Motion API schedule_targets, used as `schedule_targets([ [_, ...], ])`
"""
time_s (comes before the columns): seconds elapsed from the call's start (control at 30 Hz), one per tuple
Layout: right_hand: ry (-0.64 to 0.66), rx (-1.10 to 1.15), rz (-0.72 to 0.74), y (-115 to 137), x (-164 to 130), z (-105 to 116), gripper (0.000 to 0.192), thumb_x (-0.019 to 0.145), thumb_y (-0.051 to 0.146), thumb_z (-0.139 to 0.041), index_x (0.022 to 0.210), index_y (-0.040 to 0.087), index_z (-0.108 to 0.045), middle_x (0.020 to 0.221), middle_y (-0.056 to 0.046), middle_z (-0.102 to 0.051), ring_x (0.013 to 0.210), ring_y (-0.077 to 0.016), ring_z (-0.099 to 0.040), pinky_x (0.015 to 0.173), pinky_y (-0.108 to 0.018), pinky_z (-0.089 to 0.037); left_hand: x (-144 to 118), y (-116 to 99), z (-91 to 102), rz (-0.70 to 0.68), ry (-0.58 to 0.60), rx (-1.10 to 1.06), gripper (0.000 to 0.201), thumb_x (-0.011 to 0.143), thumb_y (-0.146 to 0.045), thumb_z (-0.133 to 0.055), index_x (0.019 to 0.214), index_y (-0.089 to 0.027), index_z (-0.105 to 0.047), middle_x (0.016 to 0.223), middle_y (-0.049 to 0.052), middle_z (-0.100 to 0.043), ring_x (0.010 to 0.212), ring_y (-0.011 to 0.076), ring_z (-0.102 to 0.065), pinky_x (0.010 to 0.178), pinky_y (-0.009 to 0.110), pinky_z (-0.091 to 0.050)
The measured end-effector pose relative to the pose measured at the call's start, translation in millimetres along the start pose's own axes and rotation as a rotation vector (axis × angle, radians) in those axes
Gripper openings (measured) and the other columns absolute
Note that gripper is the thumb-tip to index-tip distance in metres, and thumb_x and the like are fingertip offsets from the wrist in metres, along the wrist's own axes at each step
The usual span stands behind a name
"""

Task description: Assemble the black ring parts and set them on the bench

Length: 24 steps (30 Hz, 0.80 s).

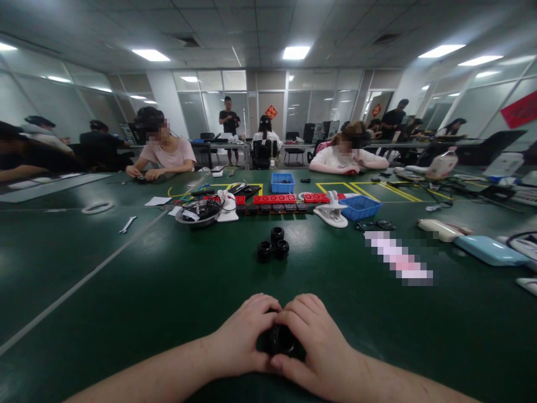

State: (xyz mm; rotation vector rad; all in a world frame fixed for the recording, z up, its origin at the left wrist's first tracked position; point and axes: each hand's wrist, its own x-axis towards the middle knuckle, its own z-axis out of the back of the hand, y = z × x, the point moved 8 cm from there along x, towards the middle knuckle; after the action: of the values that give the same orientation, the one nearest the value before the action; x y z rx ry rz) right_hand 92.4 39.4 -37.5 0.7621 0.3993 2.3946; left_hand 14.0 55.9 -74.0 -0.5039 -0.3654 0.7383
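My left hand (245, 333) and my right hand (312, 341) meet over a small black round part (280, 340) near the front of the green table (126, 291). Both hands wrap around it with fingers curled, and most of the part is hidden by them. Three more black round parts (273, 244) sit in a cluster farther out, straight ahead of my hands and apart from them.
Across the table lie red part strips (274, 199), two blue bins (359, 206), a white clamp (332, 212), a bowl with cables (198, 212), a wrench (127, 224) and a light blue case (486, 249). Two people sit opposite; others work behind.
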Motion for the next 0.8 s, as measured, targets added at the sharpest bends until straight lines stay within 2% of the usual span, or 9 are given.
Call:
schedule_targets([
  [0.13,0.042,0.038,0.047,5.3,-0.2,-0.6,0.03,0.07,0.026,-0.054,0.097,0.013,-0.058,0.092,-0.009,-0.058,0.084,-0.0216,-0.046,0.075,-0.038,-0.037,-0.3,-0.6,-0.9,0.0,-0.001,0.001,0.052,0.06,-0.036,-0.077,0.106,-0.023,-0.057,0.111,0.004,-0.05,0.103,0.0243,-0.045,0.098,0.039,-0.03],
  [0.23,0.049,0.085,0.143,15.6,1.2,2.9,0.033,0.068,0.02,-0.047,0.099,0.013,-0.058,0.095,-0.008,-0.06,0.087,-0.0208,-0.046,0.077,-0.035,-0.037,0.1,-1.3,-0.6,-0.004,-0.014,-0.002,0.056,0.059,-0.035,-0.079,0.108,-0.024,-0.056,0.109,0.003,-0.051,0.101,0.0235,-0.046,0.096,0.037,-0.032],
  [0.33,0.033,0.113,0.214,23.3,1.8,7.1,0.033,0.066,0.017,-0.042,0.094,0.016,-0.059,0.094,-0.004,-0.062,0.086,-0.0187,-0.046,0.075,-0.033,-0.035,0.9,-1.0,-0.3,0.003,-0.021,-0.008,0.056,0.057,-0.035,-0.08,0.108,-0.025,-0.056,0.105,0.002,-0.052,0.098,0.0228,-0.047,0.091,0.036,-0.036],
  [0.43,0.082,0.078,0.239,25.3,0.9,3.4,0.026,0.066,0.019,-0.042,0.086,0.019,-0.059,0.091,-0.001,-0.063,0.085,-0.018,-0.046,0.075,-0.034,-0.033,1.2,-1.3,0.1,-0.007,-0.031,-0.007,0.049,0.06,-0.039,-0.077,0.104,-0.025,-0.058,0.106,0.002,-0.052,0.099,0.0236,-0.047,0.091,0.037,-0.035],
  [0.57,0.128,0.052,0.314,27.6,-4.1,-6.0,0.018,0.071,0.02,-0.043,0.081,0.021,-0.058,0.093,0.003,-0.063,0.096,-0.017,-0.044,0.087,-0.035,-0.029,0.7,0.5,-1.6,-0.003,-0.029,-0.006,0.048,0.059,-0.037,-0.078,0.1,-0.023,-0.058,0.106,0.003,-0.052,0.101,0.0237,-0.046,0.095,0.037,-0.033],
  [0.63,0.097,0.062,0.372,29.4,-7.7,-8.5,0.017,0.078,0.022,-0.04,0.076,0.021,-0.057,0.083,0.003,-0.063,0.099,-0.0158,-0.044,0.097,-0.036,-0.023,0.3,2.2,-2.9,0.013,-0.019,-0.002,0.043,0.058,-0.031,-0.078,0.096,-0.022,-0.059,0.108,0.003,-0.051,0.102,0.0239,-0.046,0.096,0.036,-0.033],
  [0.73,-0.016,0.085,0.451,32.7,-13.0,-2.4,0.029,0.087,0.027,-0.033,0.071,0.021,-0.056,0.067,0.003,-0.06,0.097,-0.0149,-0.047,0.104,-0.037,-0.015,0.0,2.2,-3.2,0.013,-0.013,0.008,0.035,0.058,-0.027,-0.077,0.088,-0.021,-0.06,0.112,0.003,-0.05,0.106,0.025,-0.044,0.097,0.037,-0.031],
  [0.8,-0.051,0.068,0.466,34.8,-14.7,4.5,0.025,0.087,0.027,-0.035,0.075,0.022,-0.056,0.067,0.003,-0.06,0.096,-0.0148,-0.048,0.105,-0.038,-0.014,0.0,0.4,-2.2,0.003,-0.012,0.007,0.034,0.06,-0.028,-0.076,0.089,-0.021,-0.06,0.111,0.002,-0.05,0.106,0.0245,-0.044,0.096,0.036,-0.032],
])
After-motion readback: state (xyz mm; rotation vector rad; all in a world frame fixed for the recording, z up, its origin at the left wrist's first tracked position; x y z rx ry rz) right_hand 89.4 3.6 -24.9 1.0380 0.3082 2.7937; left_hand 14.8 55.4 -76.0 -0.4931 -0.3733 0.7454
